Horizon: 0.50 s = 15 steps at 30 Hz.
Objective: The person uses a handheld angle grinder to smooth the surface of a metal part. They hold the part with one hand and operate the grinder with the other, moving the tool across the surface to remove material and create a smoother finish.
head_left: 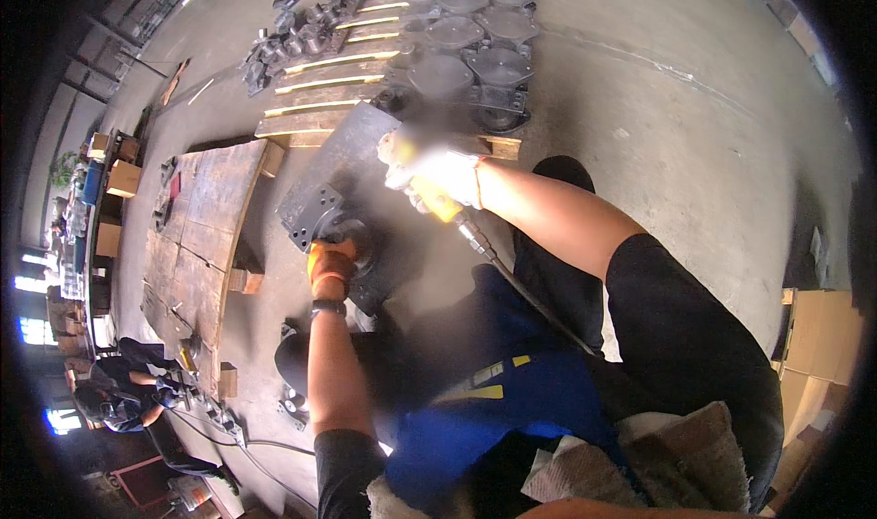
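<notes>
My right hand [449, 174], in a pale glove that glares white, is closed around a yellow air tool [443, 206]. A metal coupling and a dark hose [525, 301] run from the tool back toward my lap. Haze and glare hide its working end. My left hand [331, 268], in an orange glove, grips the near edge of a dark metal casting [315, 216] with several round holes and a curved, ring-like section. The casting rests at the near end of a grey slab-like surface [343, 149]. Some of the left fingers are hidden behind the casting.
A wooden pallet [329, 85] ahead carries several round dark castings [457, 33] and smaller metal parts [311, 27]. A low wooden table [206, 213] stands at left. Beyond its near end, another person [123, 396] sits low. Cardboard boxes [822, 336] stand at the right.
</notes>
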Available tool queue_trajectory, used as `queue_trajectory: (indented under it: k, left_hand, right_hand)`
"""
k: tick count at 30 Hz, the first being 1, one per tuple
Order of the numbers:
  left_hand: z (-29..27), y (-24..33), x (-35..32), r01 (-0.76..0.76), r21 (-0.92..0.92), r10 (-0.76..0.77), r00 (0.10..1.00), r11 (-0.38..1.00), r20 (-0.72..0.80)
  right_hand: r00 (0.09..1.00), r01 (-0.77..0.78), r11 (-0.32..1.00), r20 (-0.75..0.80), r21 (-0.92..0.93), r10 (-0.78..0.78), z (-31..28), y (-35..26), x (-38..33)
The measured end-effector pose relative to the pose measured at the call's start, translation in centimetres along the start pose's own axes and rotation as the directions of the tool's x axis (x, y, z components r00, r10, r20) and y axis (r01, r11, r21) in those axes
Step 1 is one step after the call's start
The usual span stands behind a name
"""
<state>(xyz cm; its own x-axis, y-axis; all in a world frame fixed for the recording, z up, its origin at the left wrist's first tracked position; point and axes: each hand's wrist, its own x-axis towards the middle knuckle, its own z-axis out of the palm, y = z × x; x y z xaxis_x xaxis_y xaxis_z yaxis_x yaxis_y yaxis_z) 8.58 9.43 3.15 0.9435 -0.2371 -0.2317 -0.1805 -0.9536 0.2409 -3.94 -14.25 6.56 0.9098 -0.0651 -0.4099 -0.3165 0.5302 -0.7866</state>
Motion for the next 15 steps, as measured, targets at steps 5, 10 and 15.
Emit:
queue_trajectory:
  k: [5, 10, 15]
  left_hand:
    - [-3.5, 2.0, -5.2, -0.067, 0.042, 0.062, 0.991, 0.997, 0.122]
    - [5.3, -4.4, -5.0, -0.418, -0.027, 0.39, 0.82, 0.908, 0.419]
    - [2.3, 0.5, -9.7, -0.528, -0.167, 0.526, 0.657, 0.832, 0.54]
  right_hand:
    - [0.99, -0.137, 0.981, -0.064, -0.138, 0.129, -0.4, 2.1, 0.6]
    - [0.983, -0.16, 0.982, 0.079, -0.096, 0.168, -1.5, 4.0, 3.3]
    - [0.954, -0.268, 0.96, 0.161, 0.087, 0.251, -2.0, 4.0, 3.2]
